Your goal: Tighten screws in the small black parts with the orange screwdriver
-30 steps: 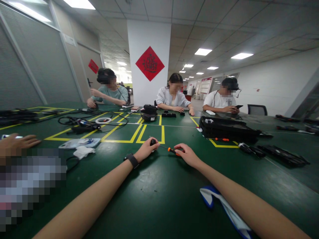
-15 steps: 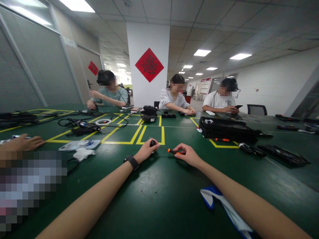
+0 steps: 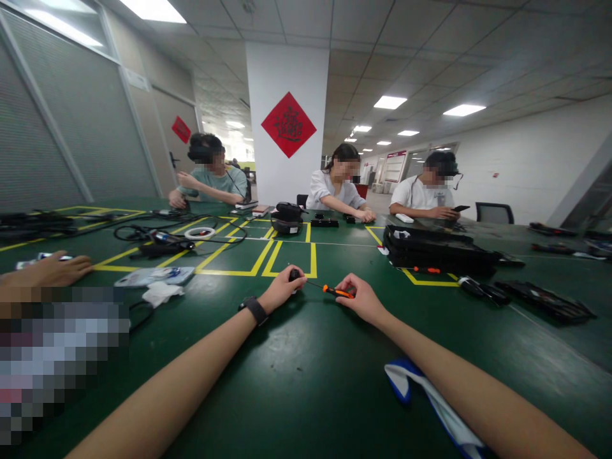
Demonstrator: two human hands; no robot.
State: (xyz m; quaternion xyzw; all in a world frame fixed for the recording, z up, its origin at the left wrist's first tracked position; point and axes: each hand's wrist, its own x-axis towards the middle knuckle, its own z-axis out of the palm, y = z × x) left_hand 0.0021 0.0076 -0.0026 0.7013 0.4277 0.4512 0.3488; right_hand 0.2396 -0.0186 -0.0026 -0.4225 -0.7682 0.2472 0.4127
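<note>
My left hand (image 3: 282, 288), with a dark band at the wrist, is closed around a small black part (image 3: 293, 275) just above the green table (image 3: 287, 395). What kind of part it is cannot be made out, as the fingers cover most of it. In my right hand (image 3: 362, 298) is an orange and black screwdriver (image 3: 337, 292), gripped by its handle. Its thin shaft points left, and the tip reaches the black part at my left fingers. Whether the tip sits in a screw is too small to tell.
A blue-and-white cloth (image 3: 406, 377) lies under my right forearm. Black trays (image 3: 435, 245) stand at the right, with another orange screwdriver (image 3: 427, 270) by them. Cables (image 3: 143, 236) and a clear bag (image 3: 155, 275) lie left. A co-worker's hand (image 3: 57, 271) rests at far left; several people sit around.
Both my hands stay almost in place, with the screwdriver still against the black part. The co-worker's hand at the left has moved slightly right. The view has shifted a little.
</note>
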